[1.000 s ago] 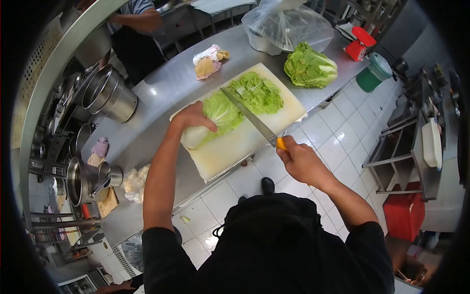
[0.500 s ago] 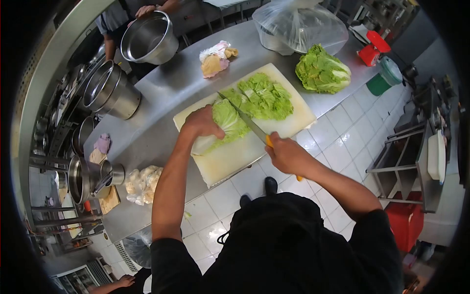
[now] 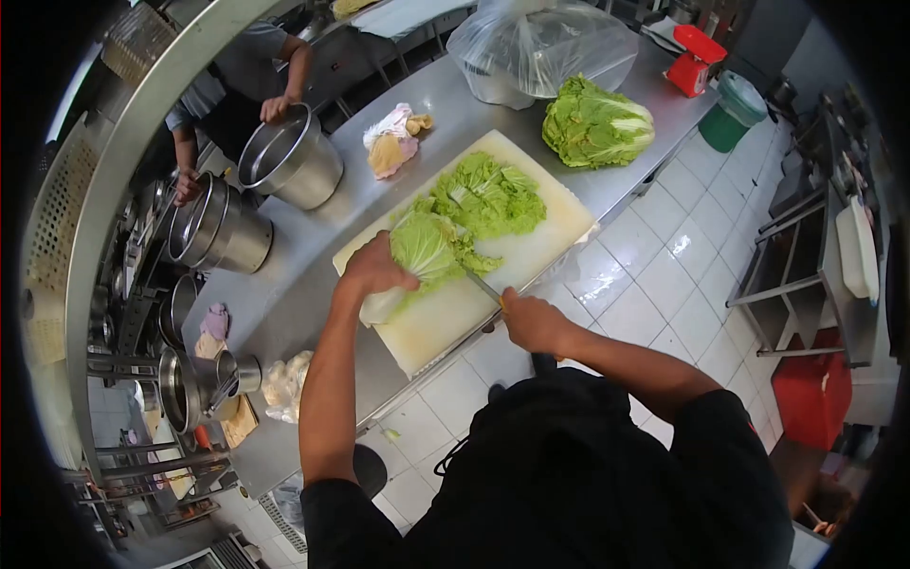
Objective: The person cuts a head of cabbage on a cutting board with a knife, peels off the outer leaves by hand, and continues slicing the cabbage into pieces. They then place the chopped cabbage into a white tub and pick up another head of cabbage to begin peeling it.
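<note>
Cutting board [image 3: 408, 339], one, on a steel counter [image 3: 322, 242]; clock directions are taken from the board's centre, twelve at the top of the view. On it lie one pale-based leafy piece [image 3: 424, 248], just toward nine o'clock, and one spread of cut leaves [image 3: 493, 197], toward twelve to one, too overlapped to count. One knife [image 3: 484, 286] is present. Around the board are one whole leafy head [image 3: 599, 125] between one and two o'clock, one bundled cloth [image 3: 391, 144] at eleven, one clear plastic bag [image 3: 559, 52] between twelve and one, and one red scale [image 3: 697, 62] and one green bucket [image 3: 732, 116] toward two. A co-worker's two hands [image 3: 282, 107] show at ten, one touching the rim of a steel pot [image 3: 301, 171].

The knife's tip end is hidden at the leaves, and most of its handle by the right hand [image 3: 536, 321]. The plastic bag's top is cut off by the frame.

The left hand [image 3: 377, 266], toward nine o'clock, is curled around the leafy piece, thumb inward. The right hand, between four and five, is closed on the knife handle, its forearm slanting down toward four.
</note>
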`<state>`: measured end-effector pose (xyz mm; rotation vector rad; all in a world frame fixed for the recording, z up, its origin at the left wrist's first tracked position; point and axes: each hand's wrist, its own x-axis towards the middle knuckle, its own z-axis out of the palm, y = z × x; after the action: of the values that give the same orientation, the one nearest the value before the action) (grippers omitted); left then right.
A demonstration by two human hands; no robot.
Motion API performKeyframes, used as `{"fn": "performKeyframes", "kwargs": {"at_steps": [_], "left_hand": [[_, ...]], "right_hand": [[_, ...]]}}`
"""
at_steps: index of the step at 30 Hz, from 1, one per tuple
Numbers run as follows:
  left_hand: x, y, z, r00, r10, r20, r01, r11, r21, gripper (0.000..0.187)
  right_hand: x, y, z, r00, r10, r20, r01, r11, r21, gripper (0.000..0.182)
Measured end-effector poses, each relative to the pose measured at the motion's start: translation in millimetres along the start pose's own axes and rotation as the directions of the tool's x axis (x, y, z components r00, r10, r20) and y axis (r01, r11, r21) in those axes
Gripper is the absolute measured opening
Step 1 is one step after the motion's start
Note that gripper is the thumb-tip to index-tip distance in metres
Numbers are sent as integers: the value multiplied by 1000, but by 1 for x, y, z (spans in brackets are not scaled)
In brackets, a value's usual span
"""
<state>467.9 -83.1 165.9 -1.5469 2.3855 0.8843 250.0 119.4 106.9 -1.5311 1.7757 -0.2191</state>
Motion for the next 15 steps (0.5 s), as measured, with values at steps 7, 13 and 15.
{"fn": "performKeyframes", "kwargs": {"at_steps": [7, 13, 15], "left_hand": [[-8, 3, 6, 1000, -20, -10, 21, 999, 50, 103], [-10, 2, 17, 996, 36, -83, -26, 993, 112, 105], [-9, -2, 26, 988, 69, -141, -49, 989, 143, 105]], "right_hand": [[-7, 19, -20, 999, 11, -44, -9, 999, 44, 28], [-22, 11, -53, 999, 30, -38, -27, 996, 88, 31], [-43, -5, -73, 999, 43, 1, -43, 995, 94, 31]]}}
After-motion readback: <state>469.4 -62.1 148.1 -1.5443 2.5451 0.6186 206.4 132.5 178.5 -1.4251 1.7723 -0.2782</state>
